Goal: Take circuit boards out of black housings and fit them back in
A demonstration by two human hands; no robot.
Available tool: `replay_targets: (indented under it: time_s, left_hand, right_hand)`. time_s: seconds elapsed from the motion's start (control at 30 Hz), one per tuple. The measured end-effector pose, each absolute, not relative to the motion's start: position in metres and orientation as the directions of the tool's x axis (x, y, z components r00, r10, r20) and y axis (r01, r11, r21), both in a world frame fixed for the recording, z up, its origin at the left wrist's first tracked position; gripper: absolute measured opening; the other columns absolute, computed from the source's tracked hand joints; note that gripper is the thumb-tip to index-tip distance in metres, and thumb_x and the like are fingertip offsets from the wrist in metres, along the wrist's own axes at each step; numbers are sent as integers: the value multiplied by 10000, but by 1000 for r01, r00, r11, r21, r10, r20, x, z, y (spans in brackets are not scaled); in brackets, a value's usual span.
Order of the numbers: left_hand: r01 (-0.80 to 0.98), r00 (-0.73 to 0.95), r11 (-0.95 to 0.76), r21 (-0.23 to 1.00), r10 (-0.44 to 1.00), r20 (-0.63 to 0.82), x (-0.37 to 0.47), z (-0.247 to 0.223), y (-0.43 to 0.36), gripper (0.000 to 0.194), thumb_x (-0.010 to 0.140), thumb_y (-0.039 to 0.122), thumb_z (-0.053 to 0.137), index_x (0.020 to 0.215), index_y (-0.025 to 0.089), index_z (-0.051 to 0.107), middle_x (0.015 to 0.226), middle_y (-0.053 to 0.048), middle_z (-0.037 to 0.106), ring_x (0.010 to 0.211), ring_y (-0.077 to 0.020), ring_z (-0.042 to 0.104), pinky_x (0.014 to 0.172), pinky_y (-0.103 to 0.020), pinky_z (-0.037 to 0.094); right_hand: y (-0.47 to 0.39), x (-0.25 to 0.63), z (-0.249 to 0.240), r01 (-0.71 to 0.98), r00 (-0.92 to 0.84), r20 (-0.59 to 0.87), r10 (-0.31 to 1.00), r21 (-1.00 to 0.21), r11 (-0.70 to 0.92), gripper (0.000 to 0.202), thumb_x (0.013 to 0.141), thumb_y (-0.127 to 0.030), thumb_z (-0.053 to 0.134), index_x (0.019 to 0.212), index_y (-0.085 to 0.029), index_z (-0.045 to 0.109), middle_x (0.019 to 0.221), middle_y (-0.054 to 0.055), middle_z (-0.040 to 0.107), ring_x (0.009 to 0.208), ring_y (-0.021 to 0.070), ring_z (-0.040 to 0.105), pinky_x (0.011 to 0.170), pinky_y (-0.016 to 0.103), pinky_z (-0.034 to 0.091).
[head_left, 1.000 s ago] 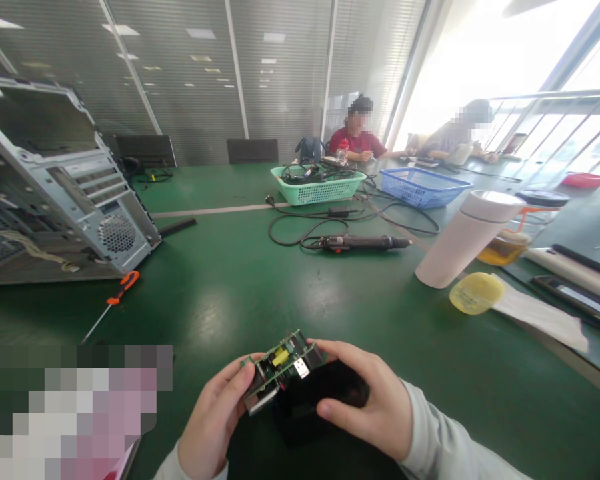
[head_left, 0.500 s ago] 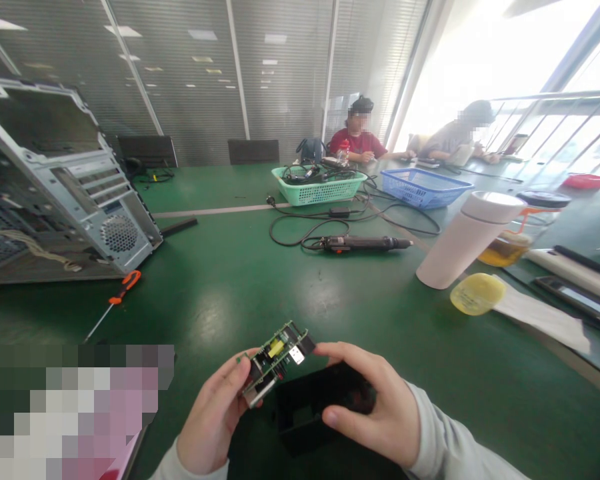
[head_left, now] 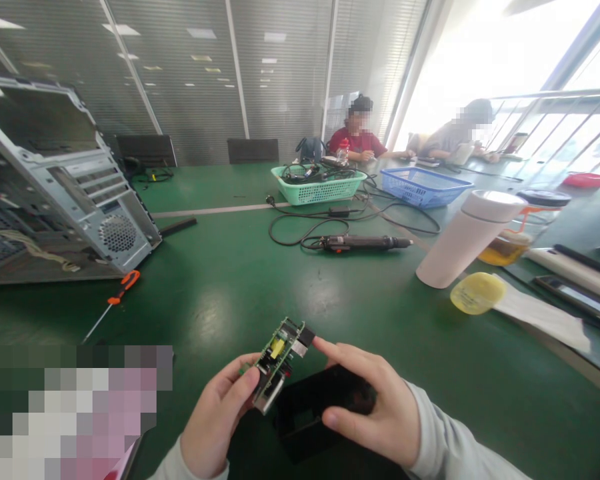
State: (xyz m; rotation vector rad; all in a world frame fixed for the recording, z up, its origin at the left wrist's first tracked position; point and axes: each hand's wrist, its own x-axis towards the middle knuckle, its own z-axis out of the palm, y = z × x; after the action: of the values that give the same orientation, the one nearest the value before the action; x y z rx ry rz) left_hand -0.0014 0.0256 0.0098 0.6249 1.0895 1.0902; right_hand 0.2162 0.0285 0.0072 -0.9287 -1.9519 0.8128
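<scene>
My left hand [head_left: 215,410] pinches a small green circuit board assembly [head_left: 279,348] by its lower left end. It carries a yellow component, silvery metal connectors and a black block at its upper right end. My right hand [head_left: 385,407] is around a black plastic housing [head_left: 297,427], thumb over its near side; the other fingers are partly hidden. The right index fingertip reaches out to the board's black block and seems to touch it. The board is tilted above the left part of the housing, outside it.
An open computer case [head_left: 115,220] stands at left, with an orange-handled screwdriver [head_left: 125,287] before it. Beyond my hands lies a corded electric screwdriver [head_left: 365,243]. Farther back are a green basket [head_left: 320,193] of cables, a blue basket [head_left: 420,190] and two people. A pale tumbler [head_left: 465,240] stands right.
My left hand has turned the circuit board steeper and moved slightly right. My right hand and the housing stay nearly in place.
</scene>
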Motion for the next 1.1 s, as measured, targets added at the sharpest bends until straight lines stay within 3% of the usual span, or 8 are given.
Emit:
replay_targets:
  time_s: [0.3, 0.43, 0.6, 0.7, 0.9, 1.1]
  left_hand:
    - [-355, 93, 383, 853, 922, -376, -5, 1, 27, 381, 564, 421, 857, 843, 174, 774, 687, -28, 725, 586, -132, 617, 571, -206, 495]
    - [-444, 70, 382, 811, 917, -393, -5, 2, 27, 334, 607, 441, 828, 750, 146, 768, 640, -36, 712, 570, -133, 614, 540, -193, 498]
    - [-550, 8, 412, 727, 873, -488, -10, 5, 32, 132, 813, 240, 673, 819, 133, 750, 709, -62, 740, 555, -135, 642, 504, -199, 529]
    - [-591, 9, 412, 694, 863, -505, -11, 7, 33, 225, 899, 171, 529, 826, 116, 734, 704, -79, 736, 606, -143, 675, 514, -192, 540]
    - [-608, 101, 450, 655, 861, -498, -14, 5, 31, 154, 857, 229, 595, 862, 131, 714, 729, -74, 726, 647, -165, 679, 553, -225, 548]
    - [-626, 183, 469, 623, 865, -467, -18, 4, 32, 261, 832, 322, 627, 975, 122, 714, 739, -74, 708, 661, -171, 645, 579, -247, 520]
  right_hand:
    - [27, 216, 11, 289, -400, 340, 851, -835, 469, 636, 824, -491, 638, 1384, -253, 454, 875, 24, 607, 731, 147, 570, 648, 246, 430]
    - [25, 215, 15, 299, -415, 266, 870, -864, 406, 676, 796, -489, 659, 1383, -220, 458, 857, 25, 603, 704, 140, 558, 636, 244, 430]
    - [23, 214, 19, 344, -381, 253, 889, -854, 390, 608, 790, -491, 665, 1315, -216, 529, 919, 39, 630, 783, 157, 591, 716, 251, 467]
    - [24, 215, 19, 393, -361, 240, 901, -838, 380, 523, 803, -495, 646, 1241, -215, 586, 1030, 68, 639, 903, 190, 605, 786, 272, 474]
    - [29, 216, 18, 428, -414, 216, 884, -811, 399, 558, 803, -551, 626, 1230, -195, 587, 951, 66, 626, 844, 177, 591, 764, 276, 472]
    - [35, 218, 15, 444, -510, 222, 831, -760, 475, 695, 787, -701, 557, 1245, -179, 567, 866, 56, 572, 746, 161, 540, 671, 268, 434]
